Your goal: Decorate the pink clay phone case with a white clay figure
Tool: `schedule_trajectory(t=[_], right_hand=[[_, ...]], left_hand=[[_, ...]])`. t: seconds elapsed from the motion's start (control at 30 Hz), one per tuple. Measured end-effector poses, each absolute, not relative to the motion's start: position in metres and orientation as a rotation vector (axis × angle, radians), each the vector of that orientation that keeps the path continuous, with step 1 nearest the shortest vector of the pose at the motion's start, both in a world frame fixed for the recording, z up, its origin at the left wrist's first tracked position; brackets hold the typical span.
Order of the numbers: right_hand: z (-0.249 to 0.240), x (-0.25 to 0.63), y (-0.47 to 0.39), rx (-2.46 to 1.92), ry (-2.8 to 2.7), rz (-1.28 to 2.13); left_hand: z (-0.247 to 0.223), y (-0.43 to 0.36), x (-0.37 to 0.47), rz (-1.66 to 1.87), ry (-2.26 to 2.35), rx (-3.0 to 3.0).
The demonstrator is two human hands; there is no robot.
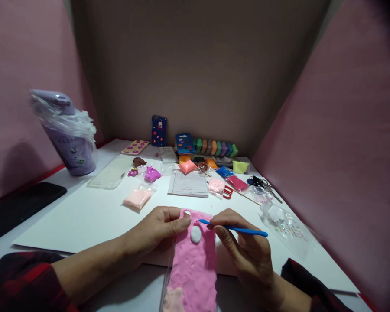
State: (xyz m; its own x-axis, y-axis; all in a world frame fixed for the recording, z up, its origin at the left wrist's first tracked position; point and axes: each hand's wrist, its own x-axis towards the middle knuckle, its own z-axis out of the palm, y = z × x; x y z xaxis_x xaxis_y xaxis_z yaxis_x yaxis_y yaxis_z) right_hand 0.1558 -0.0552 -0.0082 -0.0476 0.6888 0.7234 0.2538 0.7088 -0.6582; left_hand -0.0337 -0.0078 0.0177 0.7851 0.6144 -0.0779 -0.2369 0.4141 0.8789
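Observation:
A phone case covered in pink clay [195, 268] is held upright at the front edge of the white board, with a peach patch at its lower left. My left hand [162, 227] grips its upper left edge, the thumb on the front near the camera hole. My right hand [243, 247] pinches a blue modelling tool [247, 230] like a pen. The tool's tip touches a small darker pink bit just above a white oval of clay [195, 234] on the case.
Bagged clay, such as a peach packet [138, 198], lies across the white board [84, 225]. Also there are a notepad [188, 185], a clear case [110, 173], red scissors [227, 192], keys [263, 184] and a bag of beads [286, 223]. At the left stand a purple tumbler [71, 147] and a black phone [22, 206].

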Motion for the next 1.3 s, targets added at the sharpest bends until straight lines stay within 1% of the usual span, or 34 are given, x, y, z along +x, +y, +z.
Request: schedule_trajectory(t=[1.3], right_hand=[[-0.0076, 0.1530, -0.0551, -0.795, -1.622, 0.405]], left_hand=[[0.0242, -0.0098, -0.0322, 0.553, 0.447, 1.021]])
